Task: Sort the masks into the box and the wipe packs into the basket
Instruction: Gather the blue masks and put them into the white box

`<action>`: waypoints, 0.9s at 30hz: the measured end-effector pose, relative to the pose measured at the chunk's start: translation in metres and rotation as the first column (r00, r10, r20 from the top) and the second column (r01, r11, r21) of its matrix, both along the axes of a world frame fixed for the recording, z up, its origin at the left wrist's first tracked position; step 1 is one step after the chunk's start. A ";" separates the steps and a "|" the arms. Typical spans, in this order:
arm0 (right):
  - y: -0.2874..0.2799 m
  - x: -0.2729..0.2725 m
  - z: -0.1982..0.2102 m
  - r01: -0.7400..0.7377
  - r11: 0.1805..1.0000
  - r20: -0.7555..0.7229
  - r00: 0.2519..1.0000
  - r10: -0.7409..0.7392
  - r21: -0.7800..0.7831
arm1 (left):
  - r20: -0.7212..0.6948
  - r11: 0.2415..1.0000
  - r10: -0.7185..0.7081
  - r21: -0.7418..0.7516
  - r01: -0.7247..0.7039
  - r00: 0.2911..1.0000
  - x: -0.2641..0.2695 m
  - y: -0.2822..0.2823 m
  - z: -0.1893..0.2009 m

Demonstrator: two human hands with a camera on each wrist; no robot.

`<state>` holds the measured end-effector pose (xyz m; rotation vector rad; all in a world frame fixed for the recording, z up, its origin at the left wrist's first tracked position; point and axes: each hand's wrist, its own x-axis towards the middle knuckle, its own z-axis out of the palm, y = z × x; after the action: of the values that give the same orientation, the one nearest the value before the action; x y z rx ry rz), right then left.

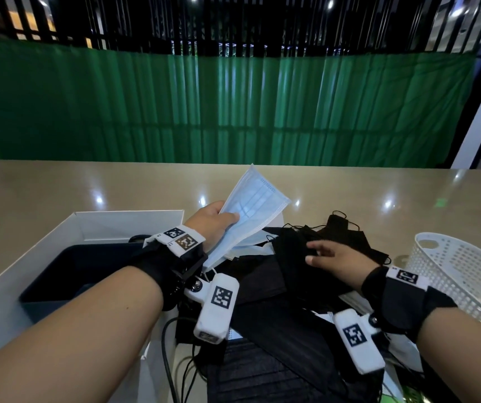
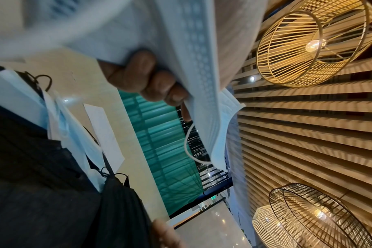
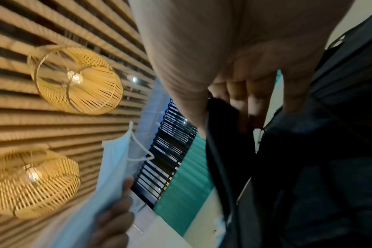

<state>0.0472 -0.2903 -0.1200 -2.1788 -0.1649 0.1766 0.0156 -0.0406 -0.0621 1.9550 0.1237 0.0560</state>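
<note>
1. The left hand (image 1: 210, 221) grips a blue mask (image 1: 252, 209) raised above the table (image 1: 59, 187), its thumb on top and its fingers (image 2: 142, 78) curled underneath (the left wrist view shows them bunched into the pleats), with a white ear loop (image 2: 189, 147) dangling free.
2. The blue mask is tilted, its far corner pointing up and away, and it hangs over the gap between the box (image 1: 88, 222) and the pile (image 1: 291, 286).
3. The right hand (image 1: 332, 258) rests on the pile of black masks, and in the right wrist view its fingers (image 3: 244, 100) pinch a fold of one black mask (image 3: 223, 151).
4. The pile lies in the middle of the table, near the person, with a few blue masks (image 2: 74, 134) tucked under its far left edge.
5. The box stands open at the left, white outside, with a dark inner tray (image 1: 73, 271).
6. The basket (image 1: 466, 271), white and perforated, stands at the right, just beside the pile.
7. No wipe pack can be told apart in the heap (a white and green edge at the bottom right is too unclear to name).
</note>
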 end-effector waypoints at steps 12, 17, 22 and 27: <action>-0.062 0.007 -0.009 0.331 0.919 0.017 0.942 -0.335 -0.212 | -0.019 1.000 -0.026 0.009 0.026 0.999 0.002 0.002 -0.002; -0.077 -0.002 -0.022 0.332 0.890 -0.114 0.917 -0.382 -0.311 | -0.023 0.999 -0.032 0.042 0.033 0.999 0.001 0.002 -0.001; -0.082 -0.003 -0.029 0.382 0.876 -0.107 0.898 -0.427 -0.293 | -0.033 0.998 -0.021 0.055 0.023 0.999 -0.001 0.000 -0.001; -0.083 -0.002 -0.024 0.408 0.851 -0.062 0.890 -0.451 -0.332 | -0.039 0.997 -0.014 0.073 0.017 0.999 -0.002 -0.001 0.000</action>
<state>0.0454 -0.3731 -0.1440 -2.4432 0.4630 0.0996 0.0139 -0.0413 -0.0622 2.0304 0.1333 0.0123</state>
